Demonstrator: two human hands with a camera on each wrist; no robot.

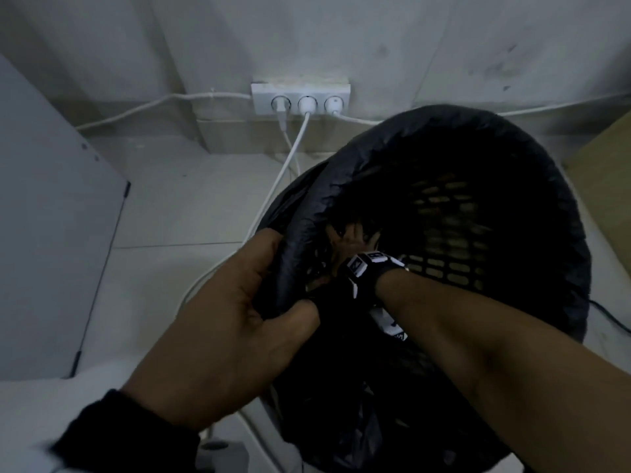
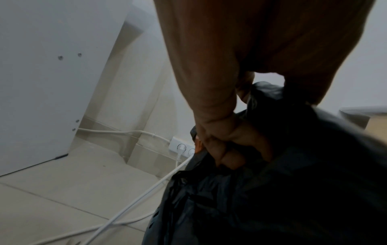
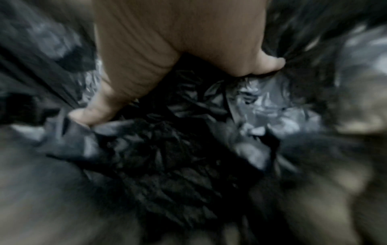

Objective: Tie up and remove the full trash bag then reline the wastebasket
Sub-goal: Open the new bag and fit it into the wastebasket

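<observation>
A black mesh wastebasket leans with its mouth toward me. A black trash bag is folded over its rim. My left hand grips the near left rim through the plastic; the left wrist view shows the left hand with its fingers curled into the bag. My right hand reaches inside the basket. In the blurred right wrist view the right hand has its thumb and a finger spread, pressing on crumpled bag plastic. The basket's bottom is too dark to see.
A white socket strip sits low on the wall, and white cables run across the tiled floor past the basket. A white cabinet panel stands at the left and a cardboard box at the right.
</observation>
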